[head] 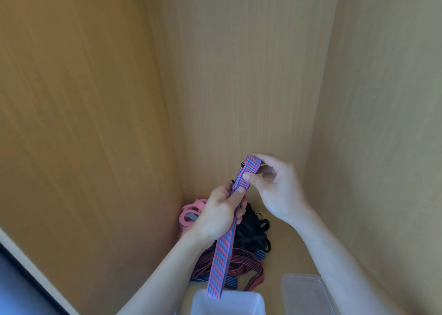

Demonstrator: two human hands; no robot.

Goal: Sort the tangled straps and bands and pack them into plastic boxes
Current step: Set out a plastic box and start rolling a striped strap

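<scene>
Tall wood-grain panels (239, 63) rise behind and to both sides of the open plastic box (239, 305), which sits at the near edge of the view on a wooden worktop (287, 250) of the same tone. Beyond the box, towards the corner where the panels meet, lies a tangled heap. Black straps (253, 231) fill its middle. Pink bands (191, 210) are bunched at the far left of it, against the left panel. Dark red striped straps (241, 264), with some blue ones among them, are spread nearest the box's far rim. The box itself is translucent white, and only its far part is in view. Just to the right of the box a clear plastic lid (306, 295) lies flat on the worktop, apart from the box. A blue and red striped strap (221, 266) is held in the air above the heap. Its free end hangs down and overlaps the box's far rim on the left, and its top is doubled over into a short fold. The left hand (218, 214), above and beyond the box, is curled round the strap just under the fold, with its thumb pressing the strap against the fingers. The right hand (277, 190), higher and to the right, pinches the folded top between thumb and forefinger, with its other fingers loosely bent behind.
</scene>
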